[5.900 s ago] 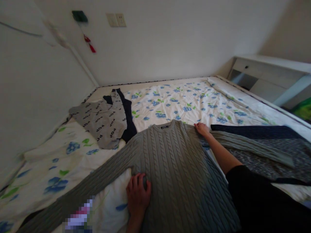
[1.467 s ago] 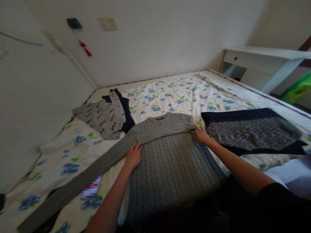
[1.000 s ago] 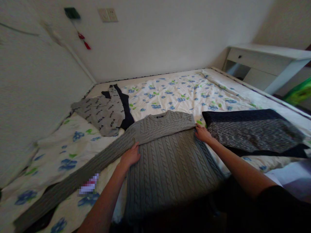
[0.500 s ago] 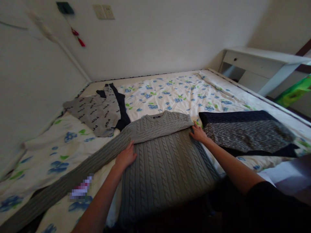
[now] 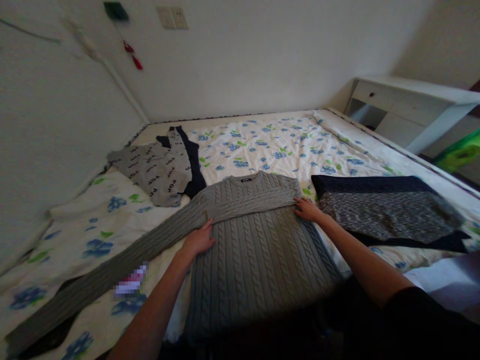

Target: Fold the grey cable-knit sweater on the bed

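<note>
Grey printed garment (image 5: 161,175) on flowered sheet (image 5: 258,150). Left hand (image 5: 199,240) at cuff of cable-knit sweater (image 5: 255,250); cannot tell whether fingers pinch. Sweater flat on sheet, one sleeve across chest. Right hand (image 5: 309,210) at its edge, fingers slightly spread. Speckled knit (image 5: 386,215), folded. White desk (image 5: 412,107): dark thing (image 5: 371,127) in open compartment.

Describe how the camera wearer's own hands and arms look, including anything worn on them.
The left hand and right hand are ungloved, with no ring, watch or bracelet discernible. A plain black fabric sleeve ends near the right elbow; no left sleeve is in view.
</note>
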The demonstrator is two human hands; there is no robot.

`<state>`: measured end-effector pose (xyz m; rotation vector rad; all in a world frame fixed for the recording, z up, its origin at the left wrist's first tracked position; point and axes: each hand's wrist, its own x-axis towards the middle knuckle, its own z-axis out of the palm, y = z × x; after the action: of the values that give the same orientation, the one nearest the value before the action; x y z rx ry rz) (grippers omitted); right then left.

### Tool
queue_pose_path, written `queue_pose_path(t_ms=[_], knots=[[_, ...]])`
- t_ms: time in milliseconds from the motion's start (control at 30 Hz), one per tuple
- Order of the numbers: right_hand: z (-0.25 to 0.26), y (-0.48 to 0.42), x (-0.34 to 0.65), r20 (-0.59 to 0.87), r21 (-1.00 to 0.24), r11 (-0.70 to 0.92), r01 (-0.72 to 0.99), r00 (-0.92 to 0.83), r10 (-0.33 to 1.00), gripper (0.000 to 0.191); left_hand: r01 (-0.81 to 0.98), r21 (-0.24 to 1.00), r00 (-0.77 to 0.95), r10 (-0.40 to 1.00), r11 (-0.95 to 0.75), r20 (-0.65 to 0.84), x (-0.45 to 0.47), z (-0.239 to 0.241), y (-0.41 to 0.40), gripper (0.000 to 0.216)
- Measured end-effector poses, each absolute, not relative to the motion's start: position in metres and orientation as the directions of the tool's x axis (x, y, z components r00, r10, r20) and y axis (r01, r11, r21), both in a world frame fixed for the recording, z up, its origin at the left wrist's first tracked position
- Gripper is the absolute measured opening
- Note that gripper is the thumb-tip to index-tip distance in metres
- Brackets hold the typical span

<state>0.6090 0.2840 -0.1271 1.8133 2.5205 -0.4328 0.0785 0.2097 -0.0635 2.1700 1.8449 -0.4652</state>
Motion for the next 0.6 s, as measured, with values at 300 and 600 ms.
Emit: queue_pose_path(t_ms=[300, 600], knots=[[-0.13, 0.281, 0.608, -0.232, -0.209, 0.299, 0.931, -0.344, 0.91, 0.053, 0.983, 0.178, 0.104, 0.946, -0.05, -0.308, 0.072, -0.047, 0.207, 0.058], [-0.111, 0.245, 0.58, -0.05, -0.349, 0.323, 0.88, -0.361, 0.931, 0.052, 0.638, 0.598, -0.433, 0.868, 0.485, -0.243, -0.046, 0.001, 0.09, 0.063]])
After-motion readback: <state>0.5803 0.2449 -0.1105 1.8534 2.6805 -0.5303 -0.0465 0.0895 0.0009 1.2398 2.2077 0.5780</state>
